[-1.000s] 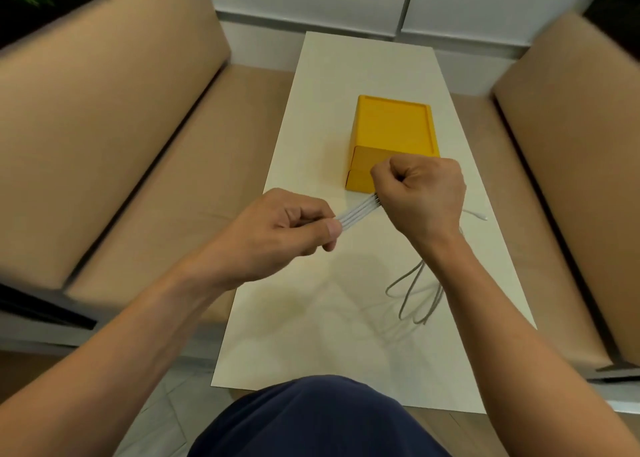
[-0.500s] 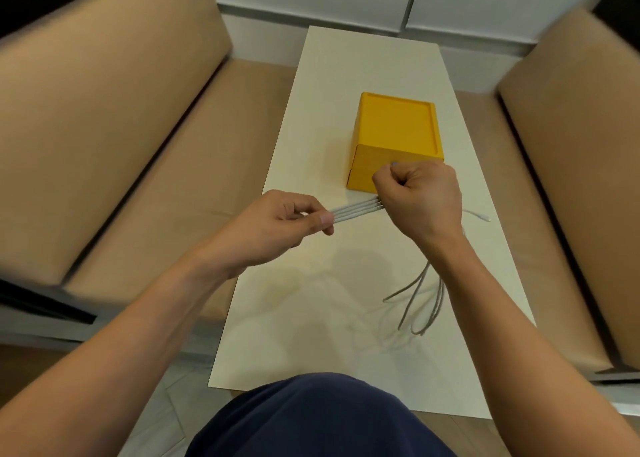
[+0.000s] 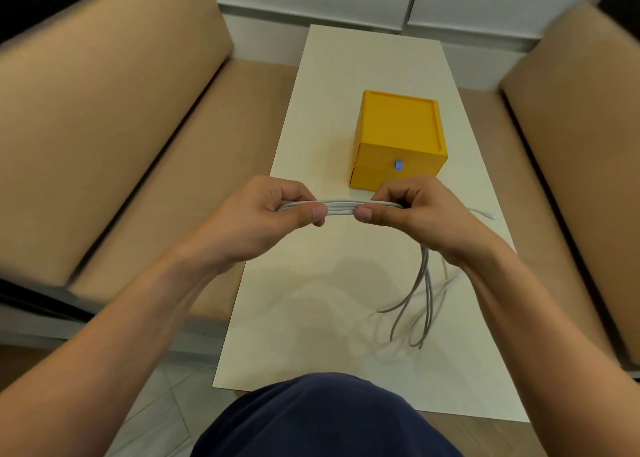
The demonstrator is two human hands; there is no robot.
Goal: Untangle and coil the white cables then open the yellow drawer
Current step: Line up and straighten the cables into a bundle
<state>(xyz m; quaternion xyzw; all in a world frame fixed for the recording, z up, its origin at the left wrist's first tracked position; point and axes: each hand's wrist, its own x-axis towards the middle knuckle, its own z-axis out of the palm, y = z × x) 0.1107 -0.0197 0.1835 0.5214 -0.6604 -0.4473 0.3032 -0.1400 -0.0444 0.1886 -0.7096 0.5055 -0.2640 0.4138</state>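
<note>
A bundle of white cables [image 3: 341,206] runs level between my two hands above the white table [image 3: 311,300]. My left hand [image 3: 273,214] pinches its left end and my right hand [image 3: 412,210] pinches its right end. Loose loops of the same cables hang below my right wrist and rest on the table at the right. One cable end with a plug lies to the right of my right hand. The yellow drawer box [image 3: 398,138] stands just beyond my hands, both drawers closed, a small blue tab [image 3: 398,165] on its front.
Tan padded benches [image 3: 121,127] flank the narrow table on both sides. A white wall panel runs across the back. My dark blue lap [image 3: 325,418] fills the bottom middle at the table's near edge.
My right hand has turned from a fist over the bundle to a pinch with the thumb forward. Both hands dropped lower and closer, uncovering the drawer front. The bundle now lies level.
</note>
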